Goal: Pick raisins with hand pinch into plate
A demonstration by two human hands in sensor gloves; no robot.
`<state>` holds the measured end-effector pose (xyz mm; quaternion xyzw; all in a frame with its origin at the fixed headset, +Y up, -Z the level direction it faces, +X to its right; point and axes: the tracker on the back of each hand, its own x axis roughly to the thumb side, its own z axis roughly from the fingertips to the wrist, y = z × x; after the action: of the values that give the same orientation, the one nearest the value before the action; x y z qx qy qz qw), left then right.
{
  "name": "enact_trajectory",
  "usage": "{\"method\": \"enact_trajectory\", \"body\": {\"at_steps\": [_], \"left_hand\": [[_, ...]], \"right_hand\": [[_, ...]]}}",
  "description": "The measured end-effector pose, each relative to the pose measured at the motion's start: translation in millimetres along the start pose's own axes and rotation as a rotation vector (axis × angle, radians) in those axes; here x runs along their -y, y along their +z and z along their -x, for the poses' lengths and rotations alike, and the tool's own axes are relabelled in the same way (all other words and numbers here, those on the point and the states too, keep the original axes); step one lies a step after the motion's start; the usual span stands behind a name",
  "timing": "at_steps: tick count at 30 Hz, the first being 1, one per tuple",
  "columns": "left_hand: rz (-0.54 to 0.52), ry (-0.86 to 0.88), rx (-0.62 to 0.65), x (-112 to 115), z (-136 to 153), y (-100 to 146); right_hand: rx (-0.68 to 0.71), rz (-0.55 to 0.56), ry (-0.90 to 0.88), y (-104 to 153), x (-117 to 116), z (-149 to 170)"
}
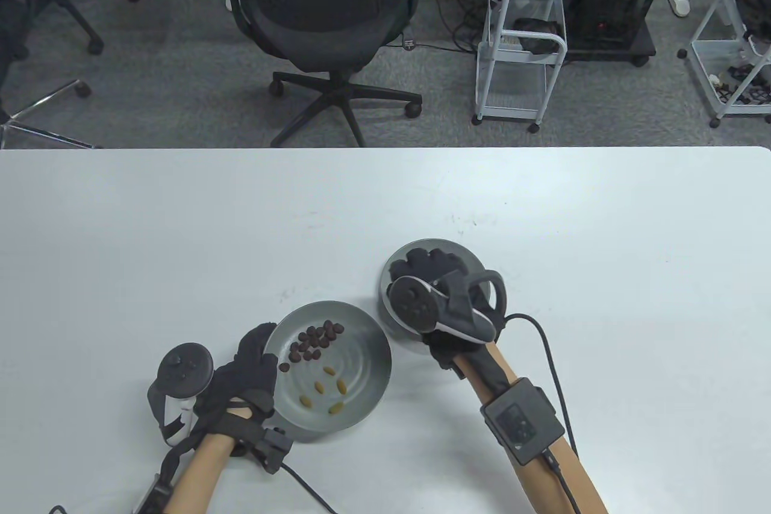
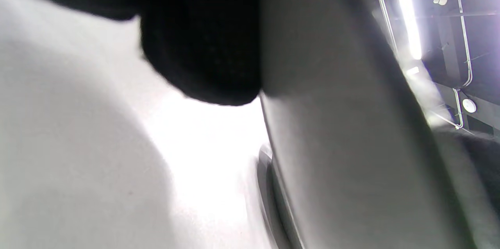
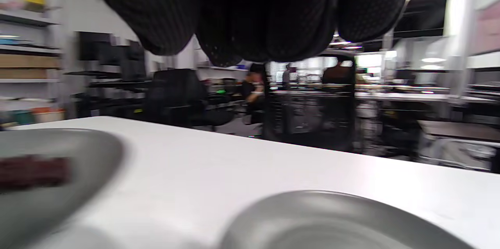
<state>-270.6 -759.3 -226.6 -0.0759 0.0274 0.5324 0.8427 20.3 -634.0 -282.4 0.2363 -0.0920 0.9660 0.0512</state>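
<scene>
The right hand (image 1: 437, 288) is held over the plate (image 1: 467, 255), right of the raisin bowl (image 1: 355, 381) steadied by the left hand (image 1: 247, 378); whether anything is pinched cannot be told.

Two grey bowls (image 1: 367, 333) sit on the table, the second (image 1: 476, 264) just right of the first. In the first lie four golden raisins (image 1: 328, 370). Beside them sits a cluster of dark raisins (image 1: 313, 342), too bunched to count.
</scene>
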Motion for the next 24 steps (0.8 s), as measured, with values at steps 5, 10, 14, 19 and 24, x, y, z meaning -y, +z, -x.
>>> {"method": "enact_trajectory", "body": {"at_steps": [5, 10, 14, 19, 24], "left_hand": [[-0.002, 0.002, 0.003, -0.5, 0.0, 0.1], [0.000, 0.002, 0.006, -0.6, 0.2, -0.1], [0.004, 0.002, 0.011, -0.6, 0.0, 0.0], [0.005, 0.002, 0.016, -0.5, -0.2, 0.1], [0.005, 0.002, 0.020, -0.2, -0.5, 0.4]], "right_hand": [[0.175, -0.088, 0.003, 11.7, -2.9, -58.4], [0.243, -0.172, 0.006, 13.4, -24.1, -82.4], [0.258, -0.235, 0.028, 12.1, -36.1, -87.7], [0.267, -0.254, 0.062, 12.5, -43.1, -92.9], [0.274, -0.274, 0.109, 13.2, -48.5, -98.0]]}}
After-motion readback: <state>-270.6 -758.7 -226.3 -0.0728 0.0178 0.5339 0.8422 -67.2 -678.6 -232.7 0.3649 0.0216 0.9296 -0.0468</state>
